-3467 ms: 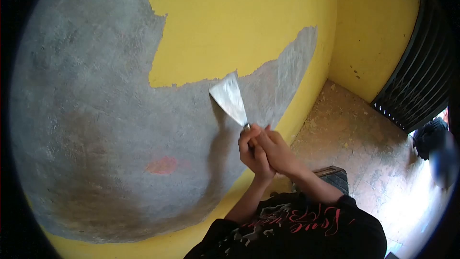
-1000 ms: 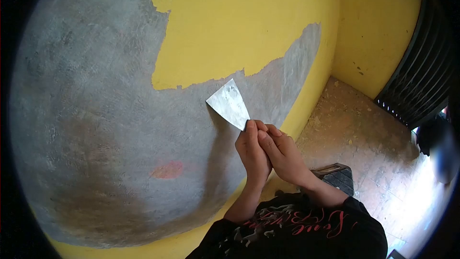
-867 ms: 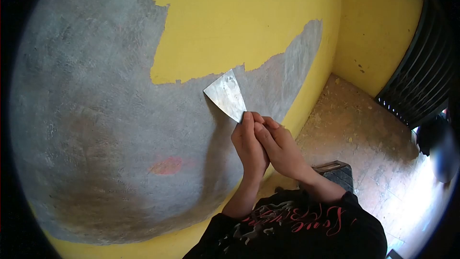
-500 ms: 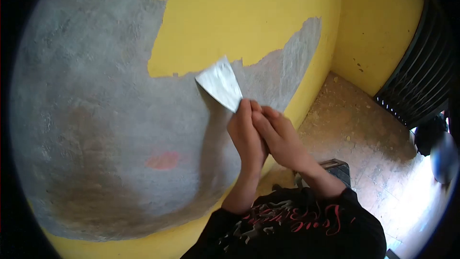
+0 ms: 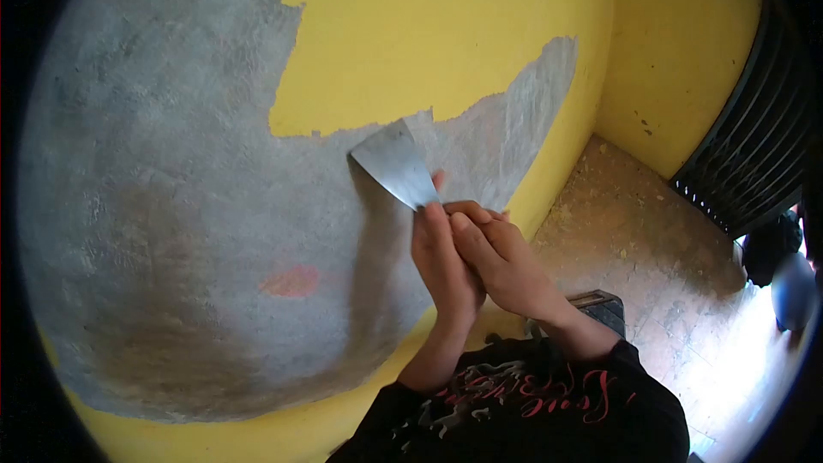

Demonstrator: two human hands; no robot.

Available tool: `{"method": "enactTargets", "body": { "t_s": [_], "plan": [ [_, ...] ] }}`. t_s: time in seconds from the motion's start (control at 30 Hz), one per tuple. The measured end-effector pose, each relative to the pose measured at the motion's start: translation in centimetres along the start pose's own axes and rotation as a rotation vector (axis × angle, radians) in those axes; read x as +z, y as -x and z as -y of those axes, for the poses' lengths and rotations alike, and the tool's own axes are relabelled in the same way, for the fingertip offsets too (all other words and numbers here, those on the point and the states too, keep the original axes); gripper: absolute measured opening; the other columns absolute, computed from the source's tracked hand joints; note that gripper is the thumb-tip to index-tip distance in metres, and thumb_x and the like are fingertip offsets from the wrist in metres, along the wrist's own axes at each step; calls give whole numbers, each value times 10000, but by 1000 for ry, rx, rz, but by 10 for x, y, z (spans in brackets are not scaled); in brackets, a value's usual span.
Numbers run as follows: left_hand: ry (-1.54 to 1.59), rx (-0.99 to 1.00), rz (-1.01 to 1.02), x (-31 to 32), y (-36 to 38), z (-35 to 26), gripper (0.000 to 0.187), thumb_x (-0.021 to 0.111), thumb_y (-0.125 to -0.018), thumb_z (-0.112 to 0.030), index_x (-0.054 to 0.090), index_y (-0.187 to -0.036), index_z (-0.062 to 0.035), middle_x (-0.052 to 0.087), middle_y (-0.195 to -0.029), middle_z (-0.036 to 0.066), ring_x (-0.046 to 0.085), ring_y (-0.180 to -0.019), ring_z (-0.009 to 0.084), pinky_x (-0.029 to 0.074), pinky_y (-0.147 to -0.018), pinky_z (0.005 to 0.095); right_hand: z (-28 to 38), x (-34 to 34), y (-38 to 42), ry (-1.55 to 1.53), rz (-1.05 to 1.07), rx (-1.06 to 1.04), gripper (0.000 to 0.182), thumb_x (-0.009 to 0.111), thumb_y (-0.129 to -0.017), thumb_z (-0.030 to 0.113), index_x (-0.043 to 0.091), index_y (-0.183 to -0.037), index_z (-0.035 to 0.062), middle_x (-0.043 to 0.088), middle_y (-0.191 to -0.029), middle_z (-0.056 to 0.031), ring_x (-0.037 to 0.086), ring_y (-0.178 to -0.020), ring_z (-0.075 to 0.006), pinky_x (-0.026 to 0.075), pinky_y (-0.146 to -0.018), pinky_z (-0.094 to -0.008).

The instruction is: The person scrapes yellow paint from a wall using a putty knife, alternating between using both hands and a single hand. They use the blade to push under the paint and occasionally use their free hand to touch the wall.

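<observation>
A putty knife with a wide metal blade [image 5: 396, 165] is pointed up at the wall, its broad edge just below the ragged border of the yellow paint [image 5: 369, 43]. My left hand [image 5: 447, 261] grips it close behind the blade, one fingertip showing past the far side. Wrapped over the handle from the right is my right hand [image 5: 501, 261], closed against the left. The handle itself is hidden by both hands. Around the blade the wall is bare grey plaster [image 5: 214, 197], with the knife's shadow falling on it.
A reddish patch [image 5: 291, 280] marks the grey plaster. To the right, a tiled floor [image 5: 634, 231] is strewn with flakes. A dark metal grille [image 5: 737, 129] stands by the far yellow wall, and a dark box-like object [image 5: 604, 309] lies behind my right forearm.
The blade and both hands have moved slightly down, away from the yellow paint's edge. The blade has tilted and looks darker, without its bright glare.
</observation>
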State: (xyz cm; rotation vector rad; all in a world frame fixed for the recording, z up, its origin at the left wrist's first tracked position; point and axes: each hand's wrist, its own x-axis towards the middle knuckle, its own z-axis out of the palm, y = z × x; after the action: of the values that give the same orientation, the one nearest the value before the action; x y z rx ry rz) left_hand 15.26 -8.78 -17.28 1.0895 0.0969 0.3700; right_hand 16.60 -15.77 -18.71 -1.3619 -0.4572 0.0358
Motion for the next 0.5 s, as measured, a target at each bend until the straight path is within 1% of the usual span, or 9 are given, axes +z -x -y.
{"method": "enactTargets", "body": {
  "t_s": [0.03,0.1,0.13,0.23,0.27,0.37,0.43,0.47,0.5],
  "plan": [
    [26,81,34,2,-1,-5,544,390,-1006,-390,368,-1333,44,566,-718,73,602,-697,208,518,-690,380,-1,0,5,-3,6,7,341,442,-978,256,581,-997,-54,621,-847,-228,623,-775,-333,463,-676,-380],
    [-2,94,37,-6,1,8,563,383,-1008,-395,344,-1362,41,556,-707,66,593,-677,204,518,-681,378,-2,-4,6,-5,7,86,320,437,-976,240,591,-1005,-39,624,-830,-229,625,-760,-357,466,-668,-392],
    [-28,96,40,-9,0,13,583,375,-1010,-400,319,-1392,37,546,-697,58,584,-658,199,518,-673,376,-1,-4,1,-4,6,76,320,437,-976,240,591,-1005,-39,624,-830,-229,625,-760,-357,466,-668,-392],
    [7,98,3,-4,-10,7,593,379,-1009,-409,328,-1395,40,529,-678,47,559,-615,180,505,-644,354,2,-1,-5,136,-5,-8,323,443,-971,251,599,-1034,-24,625,-862,-251,627,-801,-395,474,-684,-413],
    [-136,127,8,-12,-9,11,591,392,-1005,-422,381,-1366,46,525,-671,39,536,-594,147,477,-618,310,1,-1,-4,136,0,-18,323,443,-971,251,599,-1034,-24,625,-862,-251,627,-801,-395,474,-684,-413],
    [-222,159,-54,-13,-4,17,567,396,-1006,-414,422,-1344,41,525,-680,30,527,-597,129,454,-604,285,0,-5,-1,95,-13,36,328,462,-963,269,602,-1039,-18,617,-848,-274,622,-800,-405,472,-675,-429],
    [-201,151,-60,-5,-11,6,563,393,-1007,-409,431,-1335,47,520,-669,22,519,-596,115,449,-601,273,10,-4,-8,149,10,198,325,476,-958,277,603,-1001,-19,606,-847,-288,617,-792,-418,466,-651,-443],
    [-178,166,-48,-1,-17,1,560,390,-1009,-404,440,-1327,54,514,-658,13,511,-595,101,444,-599,262,6,-3,-5,146,12,197,325,476,-958,277,603,-1001,-19,606,-847,-288,617,-792,-418,466,-651,-443],
    [-177,178,-43,-1,-15,3,560,390,-1009,-404,440,-1327,54,514,-658,13,511,-595,101,444,-599,262,0,-3,-3,107,-6,100,324,478,-958,280,596,-965,-23,604,-848,-289,615,-785,-419,460,-638,-446]
  ]
}}
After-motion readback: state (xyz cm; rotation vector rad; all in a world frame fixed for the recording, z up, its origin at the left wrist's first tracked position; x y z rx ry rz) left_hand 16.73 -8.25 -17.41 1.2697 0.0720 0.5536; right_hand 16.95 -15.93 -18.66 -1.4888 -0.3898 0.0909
